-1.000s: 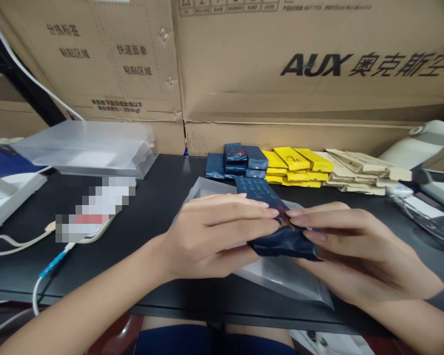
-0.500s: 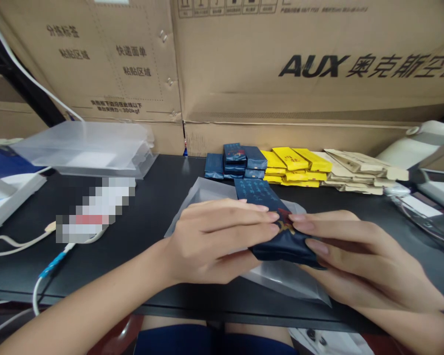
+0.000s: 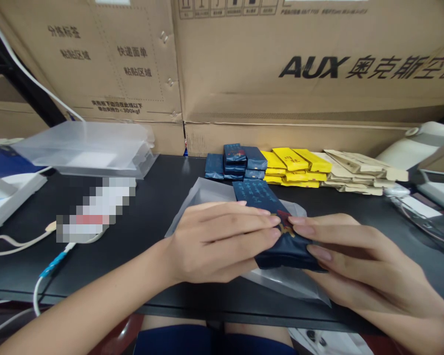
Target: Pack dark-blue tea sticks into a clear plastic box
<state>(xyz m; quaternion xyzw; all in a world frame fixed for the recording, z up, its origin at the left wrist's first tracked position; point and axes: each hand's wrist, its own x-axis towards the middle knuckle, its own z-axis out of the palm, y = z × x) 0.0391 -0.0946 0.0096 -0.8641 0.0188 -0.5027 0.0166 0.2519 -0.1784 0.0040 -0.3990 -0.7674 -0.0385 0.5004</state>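
Observation:
Between my hands is a dark blue packet (image 3: 257, 193) with pale writing and a red and gold print, held above a translucent plastic bag (image 3: 203, 192). My left hand (image 3: 222, 241) grips the packet's left side, its fingers laid over the top. From the right, my right hand (image 3: 362, 256) grips the near right end, fingertips on the upper face. Both thumbs are hidden. The plastic bag lies flat on the black table (image 3: 163, 197), partly covered by the packet and my hands.
Behind stand stacks of blue packets (image 3: 235, 165), yellow packets (image 3: 296, 165) and beige packets (image 3: 362, 170). Translucent plastic bags (image 3: 81, 143) are piled at the back left. A power strip (image 3: 99, 209) with cables lies left. Glasses (image 3: 422, 219) and a white bottle (image 3: 418, 143) are right. Cardboard (image 3: 244, 74) walls the back.
The packet has shifted very slightly within my hands, its near end a little lower. Both hands keep their grip. The bag and the stacks have not moved.

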